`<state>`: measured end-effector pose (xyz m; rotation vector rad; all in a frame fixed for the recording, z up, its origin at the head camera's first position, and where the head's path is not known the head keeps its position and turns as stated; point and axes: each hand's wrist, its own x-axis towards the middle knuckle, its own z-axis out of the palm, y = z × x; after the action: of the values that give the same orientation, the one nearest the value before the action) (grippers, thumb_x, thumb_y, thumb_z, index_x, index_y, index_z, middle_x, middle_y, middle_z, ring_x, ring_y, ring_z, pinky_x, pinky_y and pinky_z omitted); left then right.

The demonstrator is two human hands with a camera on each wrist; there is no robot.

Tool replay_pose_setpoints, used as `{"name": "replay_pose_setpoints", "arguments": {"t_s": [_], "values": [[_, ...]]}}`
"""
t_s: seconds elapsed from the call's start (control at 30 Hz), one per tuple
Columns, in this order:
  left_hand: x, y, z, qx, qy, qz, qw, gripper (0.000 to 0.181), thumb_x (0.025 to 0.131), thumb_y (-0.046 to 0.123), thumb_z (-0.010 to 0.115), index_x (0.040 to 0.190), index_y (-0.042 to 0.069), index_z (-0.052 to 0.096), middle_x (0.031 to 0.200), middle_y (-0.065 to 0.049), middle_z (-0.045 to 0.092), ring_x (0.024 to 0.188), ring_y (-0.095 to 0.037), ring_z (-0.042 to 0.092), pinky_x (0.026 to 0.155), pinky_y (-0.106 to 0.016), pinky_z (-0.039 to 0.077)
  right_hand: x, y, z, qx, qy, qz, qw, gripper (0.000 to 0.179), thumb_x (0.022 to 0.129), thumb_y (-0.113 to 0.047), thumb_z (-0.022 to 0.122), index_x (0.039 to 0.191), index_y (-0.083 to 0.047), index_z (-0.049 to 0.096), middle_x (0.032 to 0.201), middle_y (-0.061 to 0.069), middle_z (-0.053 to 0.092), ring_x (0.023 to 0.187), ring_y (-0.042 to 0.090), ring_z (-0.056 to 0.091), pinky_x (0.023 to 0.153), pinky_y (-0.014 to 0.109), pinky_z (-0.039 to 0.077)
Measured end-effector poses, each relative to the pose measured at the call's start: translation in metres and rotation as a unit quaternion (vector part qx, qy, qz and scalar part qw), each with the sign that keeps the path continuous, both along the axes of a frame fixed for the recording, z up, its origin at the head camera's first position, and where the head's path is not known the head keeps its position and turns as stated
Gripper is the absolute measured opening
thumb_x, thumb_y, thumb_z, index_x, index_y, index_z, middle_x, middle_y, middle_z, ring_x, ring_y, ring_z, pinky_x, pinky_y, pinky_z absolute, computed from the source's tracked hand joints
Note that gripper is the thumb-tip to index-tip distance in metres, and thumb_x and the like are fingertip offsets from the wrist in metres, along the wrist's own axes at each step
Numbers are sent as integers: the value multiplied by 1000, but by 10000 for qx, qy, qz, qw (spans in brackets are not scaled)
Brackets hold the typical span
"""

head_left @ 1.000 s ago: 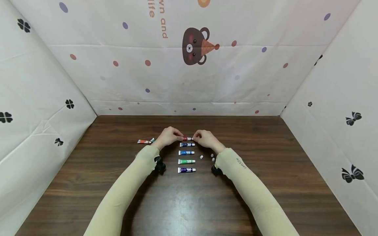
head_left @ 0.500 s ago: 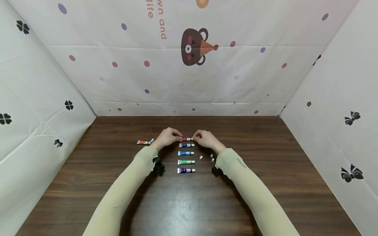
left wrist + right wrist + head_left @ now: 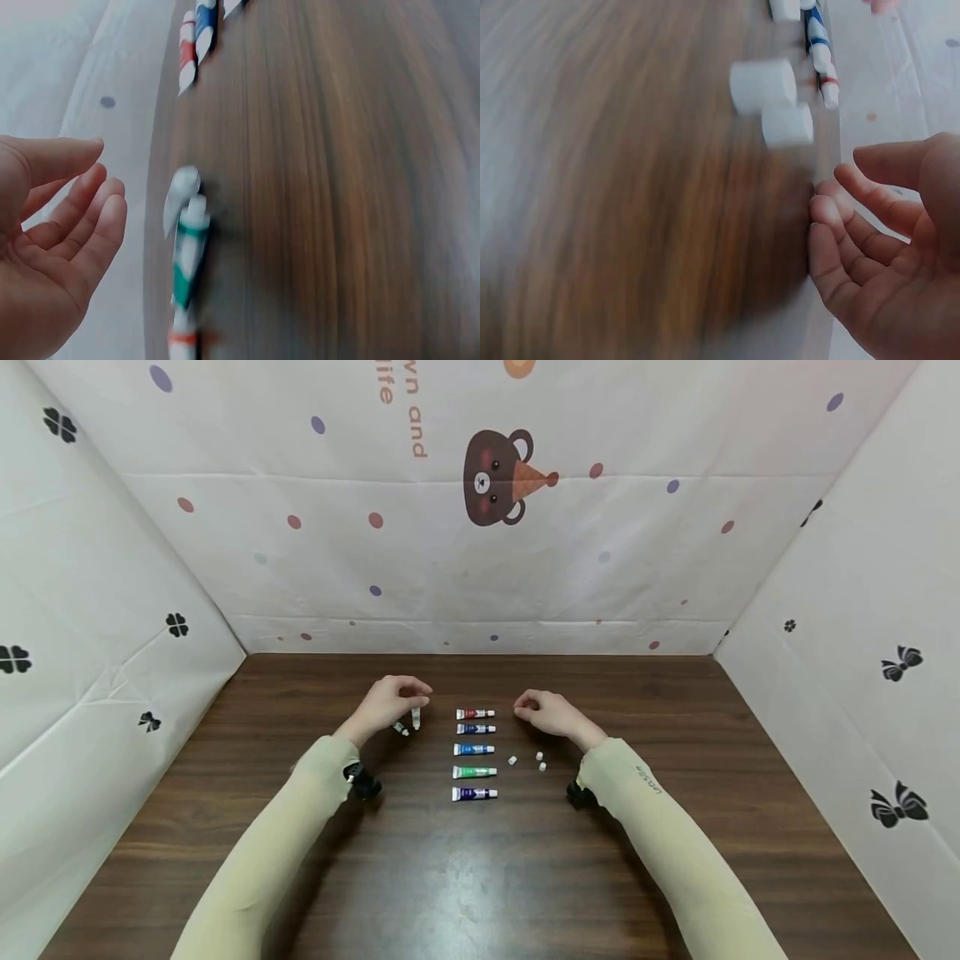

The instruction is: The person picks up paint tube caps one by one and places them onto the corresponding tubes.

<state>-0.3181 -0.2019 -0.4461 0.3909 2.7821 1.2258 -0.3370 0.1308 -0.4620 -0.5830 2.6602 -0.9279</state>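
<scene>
In the head view, small paint tubes lie in a column: red (image 3: 476, 714), dark blue (image 3: 476, 728), blue (image 3: 474, 749), green (image 3: 474, 772) and purple (image 3: 474, 793). My left hand (image 3: 393, 702) is over more tubes left of the column, its thumb and fingers apart with nothing between them. Below it in the left wrist view lie a whitish tube (image 3: 181, 191), a green-and-white tube (image 3: 191, 255) and part of an orange-banded tube (image 3: 182, 341). Right of the red tube, my right hand (image 3: 555, 714) has loosely bent fingers and holds nothing.
Three small white caps, among them a near one (image 3: 512, 760), lie between the column and my right forearm. The brown wooden table (image 3: 472, 885) is bounded by a printed white cloth (image 3: 420, 560) at the back and both sides.
Both hands have let go of the red tube, which stays at the top of the column. The left hand has moved left over the other tubes; the right has drawn back to the right.
</scene>
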Motion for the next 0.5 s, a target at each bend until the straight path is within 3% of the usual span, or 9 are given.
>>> {"name": "replay_pose_setpoints", "arguments": {"t_s": [0.23, 0.5], "values": [[17, -31, 13, -42, 206, 53, 9998, 23, 99, 16, 66, 118, 3, 71, 107, -10, 69, 84, -24, 60, 67, -36, 50, 5, 29, 10, 37, -91, 132, 9999, 29, 106, -26, 53, 125, -8, 64, 116, 10, 66, 93, 21, 63, 84, 41, 50], [30, -55, 20, -418, 235, 41, 9988, 23, 100, 16, 65, 118, 4, 72, 115, -11, 68, 97, -26, 64, 76, -39, 50, 22, 47, 17, -111, -189, 235, 9995, 31, 107, -28, 52, 127, -7, 63, 108, 8, 66, 88, 21, 62, 77, 39, 49]]}}
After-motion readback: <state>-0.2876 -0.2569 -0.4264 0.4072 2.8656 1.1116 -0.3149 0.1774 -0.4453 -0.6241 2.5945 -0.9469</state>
